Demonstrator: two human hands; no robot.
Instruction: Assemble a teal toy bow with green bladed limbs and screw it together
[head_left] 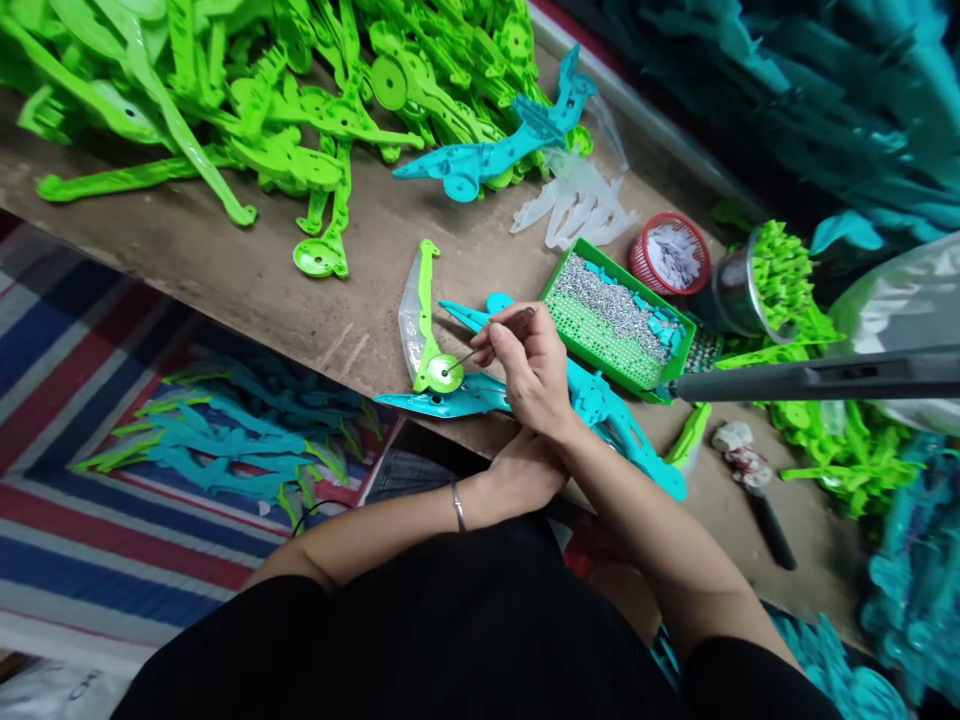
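Observation:
My right hand (529, 365) is closed in a pinch on a thin metal rod (466, 357), whose far end reaches the round disc of a green plastic part (428, 345). A clear curved blade-like piece (411, 318) lies along that green part. Beneath the hand are blue plastic parts (457, 402), one near the table's front edge and another (611, 420) extending to the right. My left hand (525, 470) lies under my right wrist, beside the blue parts; its fingers are hidden, so I cannot tell what it holds.
A green basket (607, 370) holds many small metal pieces. Behind it stand a red basket (670, 253) of clear pieces and a metal container (735, 285) of green ones. Green parts (300, 110) pile up at the back left. A grey bar (817, 377) crosses the right side.

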